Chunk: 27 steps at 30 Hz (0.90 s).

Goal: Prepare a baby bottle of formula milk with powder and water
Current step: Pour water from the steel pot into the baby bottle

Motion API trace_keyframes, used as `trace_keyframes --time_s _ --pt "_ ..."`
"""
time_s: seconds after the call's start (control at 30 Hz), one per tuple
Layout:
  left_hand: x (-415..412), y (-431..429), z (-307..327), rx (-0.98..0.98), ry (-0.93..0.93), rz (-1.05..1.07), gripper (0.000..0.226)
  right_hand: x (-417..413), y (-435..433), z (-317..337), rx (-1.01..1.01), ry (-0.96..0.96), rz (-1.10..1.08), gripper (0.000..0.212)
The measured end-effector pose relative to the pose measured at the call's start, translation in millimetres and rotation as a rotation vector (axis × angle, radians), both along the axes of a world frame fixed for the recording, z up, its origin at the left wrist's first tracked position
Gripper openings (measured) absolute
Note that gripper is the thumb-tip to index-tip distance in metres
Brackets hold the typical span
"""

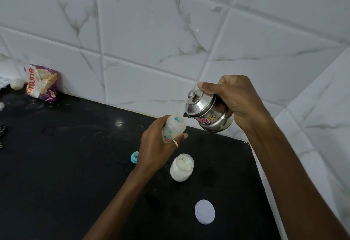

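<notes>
My left hand [155, 145] grips a translucent baby bottle [175, 127] with blue markings, held open-mouthed above the black counter. A small steel pot [208, 113] with a knobbed lid is tilted in my right hand [233, 99], my thumb pressing on its lid. The pot's spout sits at the bottle's mouth and a thin stream of water runs in. An open glass jar of white powder [181, 167] stands on the counter just below the bottle. The bottle's blue teat cap [134, 157] lies partly hidden behind my left hand.
A round white lid [205, 211] lies on the black counter [75, 164] near the front. A crumpled purple and white packet [41, 82] leans against the tiled wall at the far left. The counter ends at a tiled wall on the right.
</notes>
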<state>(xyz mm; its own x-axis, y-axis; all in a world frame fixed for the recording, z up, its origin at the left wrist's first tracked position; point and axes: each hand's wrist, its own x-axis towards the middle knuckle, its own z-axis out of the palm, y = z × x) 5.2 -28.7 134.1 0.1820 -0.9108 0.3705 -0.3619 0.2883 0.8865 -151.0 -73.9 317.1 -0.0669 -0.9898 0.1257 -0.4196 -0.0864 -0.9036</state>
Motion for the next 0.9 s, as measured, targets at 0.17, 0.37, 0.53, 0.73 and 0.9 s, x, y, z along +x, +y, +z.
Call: trace_keyframes --time_s 0.17,0.37,0.53,0.73,0.9 --pt "-0.1 0.5 0.3 -0.001 0.003 -0.003 0.065 -0.4 -1.8 0.0 -0.003 0.014 0.008 0.047" --pt "-1.4 -0.5 -0.8 -0.008 -0.007 -0.002 0.065 0.1 -3.5 -0.7 -0.005 0.022 0.016 0.047" --pt "-1.0 -1.3 -1.7 0.002 0.001 -0.002 0.066 0.5 -3.5 0.1 -0.006 0.034 0.021 0.047" --pt "-0.4 -1.3 -1.9 -0.001 0.001 -0.006 0.066 0.8 -3.4 1.4 -0.009 0.048 0.024 0.046" --pt "0.3 -1.5 -1.5 -0.006 0.003 -0.004 0.064 1.6 -3.7 1.4 -0.008 0.050 0.025 0.046"
